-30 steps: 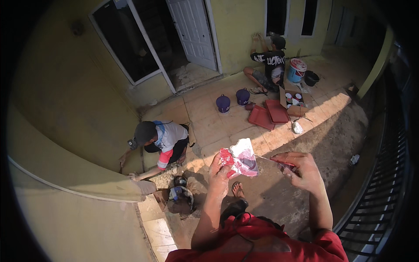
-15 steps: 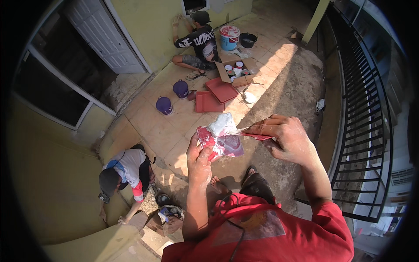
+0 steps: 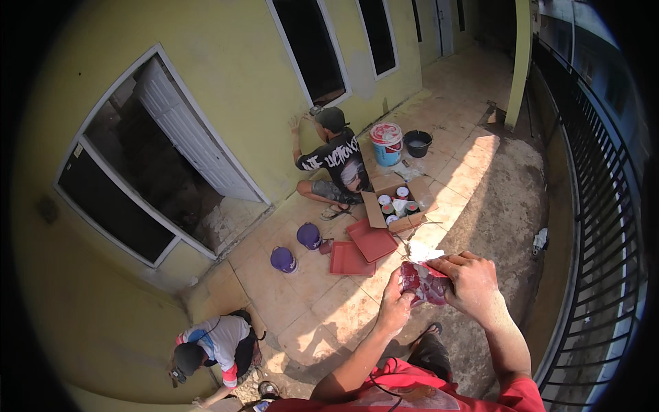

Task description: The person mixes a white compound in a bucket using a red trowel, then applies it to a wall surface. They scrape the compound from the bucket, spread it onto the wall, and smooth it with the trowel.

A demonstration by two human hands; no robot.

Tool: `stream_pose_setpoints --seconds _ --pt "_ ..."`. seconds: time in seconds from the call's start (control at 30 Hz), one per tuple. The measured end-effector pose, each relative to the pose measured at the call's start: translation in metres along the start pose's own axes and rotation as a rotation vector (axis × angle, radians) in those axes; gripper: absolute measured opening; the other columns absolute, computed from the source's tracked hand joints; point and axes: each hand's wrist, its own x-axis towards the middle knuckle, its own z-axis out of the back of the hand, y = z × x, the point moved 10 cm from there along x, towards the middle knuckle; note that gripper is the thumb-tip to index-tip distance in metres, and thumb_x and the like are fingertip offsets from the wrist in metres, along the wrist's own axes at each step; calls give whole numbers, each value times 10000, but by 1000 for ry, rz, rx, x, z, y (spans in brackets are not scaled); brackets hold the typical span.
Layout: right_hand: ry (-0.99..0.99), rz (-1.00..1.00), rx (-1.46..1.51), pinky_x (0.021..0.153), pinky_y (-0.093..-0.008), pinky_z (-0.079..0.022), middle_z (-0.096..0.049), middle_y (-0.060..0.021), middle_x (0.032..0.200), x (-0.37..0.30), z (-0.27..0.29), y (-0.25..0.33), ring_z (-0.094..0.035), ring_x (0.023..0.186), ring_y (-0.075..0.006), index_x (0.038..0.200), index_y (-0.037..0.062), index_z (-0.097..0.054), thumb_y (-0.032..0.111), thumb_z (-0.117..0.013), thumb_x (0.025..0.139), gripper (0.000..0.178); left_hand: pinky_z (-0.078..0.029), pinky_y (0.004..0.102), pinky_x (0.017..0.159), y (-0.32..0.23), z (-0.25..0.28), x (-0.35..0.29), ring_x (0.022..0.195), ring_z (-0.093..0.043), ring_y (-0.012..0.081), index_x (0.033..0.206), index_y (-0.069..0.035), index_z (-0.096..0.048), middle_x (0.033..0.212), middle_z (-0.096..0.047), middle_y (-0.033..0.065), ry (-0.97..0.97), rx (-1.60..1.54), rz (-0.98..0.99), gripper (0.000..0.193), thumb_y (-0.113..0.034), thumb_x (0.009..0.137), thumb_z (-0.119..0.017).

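Observation:
My left hand (image 3: 394,307) is closed on the lower left edge of a flat, glossy red-and-purple printed piece (image 3: 423,286). A lump of thick white paste (image 3: 423,253) sits at its upper edge. My right hand (image 3: 475,283) is closed at the right side, knuckles up, pressed close over the piece. A flat red spreader, seen in this hand a moment earlier, is now mostly hidden by the fingers. Both hands are held out in front of my red shirt, above the floor, with pale smears on the right one.
Red paint trays (image 3: 351,259), purple buckets (image 3: 283,259) and a cardboard box (image 3: 410,221) of cans lie ahead. Beyond stand a blue-white pail (image 3: 386,145) and black bucket (image 3: 417,143). One person (image 3: 336,154) sits by the wall; another (image 3: 216,347) crouches lower left. A black railing (image 3: 597,226) runs right.
My view has tilted up and shifted left. My right hand has come in against the printed piece, where before it was drawn off to the right with paste stretching from the red spreader.

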Motion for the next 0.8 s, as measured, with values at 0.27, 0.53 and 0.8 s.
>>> stream_pose_setpoints --seconds 0.27,0.53,0.8 --pt "41 -128 -30 706 -452 -582 -774 -39 945 43 21 -185 -739 870 -289 1095 174 -791 327 -788 781 349 -498 344 1053 76 -113 150 1214 -600 179 1541 -34 -354 1352 -579 116 -4 80 18 700 151 869 -410" --pt "119 -330 109 750 -473 -580 -771 -105 922 91 -18 -365 -738 837 -341 1087 162 -804 262 -757 776 330 -513 347 1030 175 -159 296 1190 -619 194 1561 -63 -357 1364 -586 113 -55 -12 198 648 128 946 -431" --pt "224 -471 47 782 -483 -568 -730 -211 877 206 2 -591 -709 841 -407 1124 115 -790 166 -665 773 377 -557 280 808 205 -249 524 1071 -650 144 1495 -112 -443 1292 -628 63 81 -104 312 544 25 973 -509"
